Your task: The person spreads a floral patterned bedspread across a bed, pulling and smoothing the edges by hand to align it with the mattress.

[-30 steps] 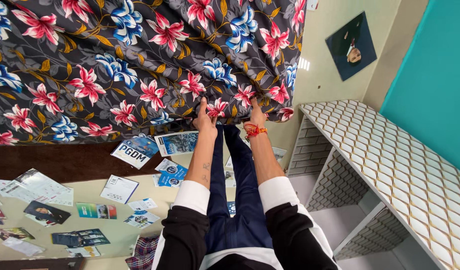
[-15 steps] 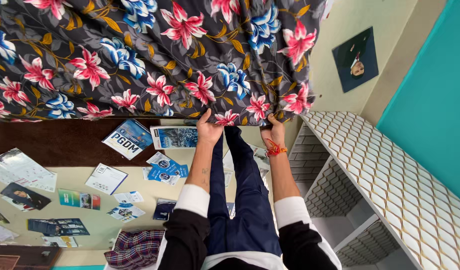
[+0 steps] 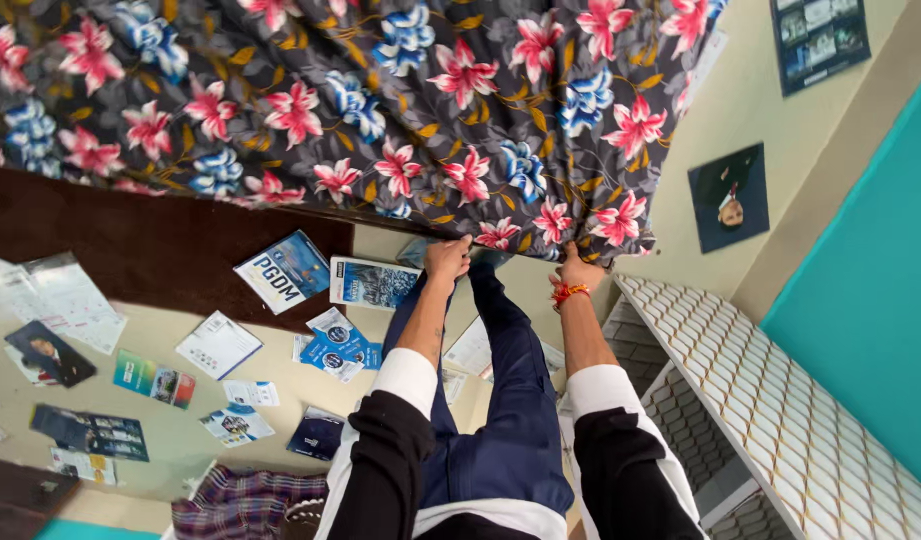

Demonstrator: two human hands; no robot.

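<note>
Mid-step of pulling a dark floral sheet (image 3: 361,110) along by its near edge, judging by the grip. Left hand (image 3: 447,260) clenched on the hem; right hand (image 3: 579,272), wearing a red wrist thread, grasping the near-right corner just beside it. Sheet spread across the far side, long axis running left to right, gathered corner pointing near. Next move probably needs an even, two-handed tug. Leaflets (image 3: 281,272) scattered left.

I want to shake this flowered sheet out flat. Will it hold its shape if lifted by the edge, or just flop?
The flowered sheet will probably flop: it already gathers into soft folds where the left hand and right hand pinch its edge. It looks thin and likely light for its size, though its spread may make it drag. Gripped at two close points, the rest would likely sag.
</note>
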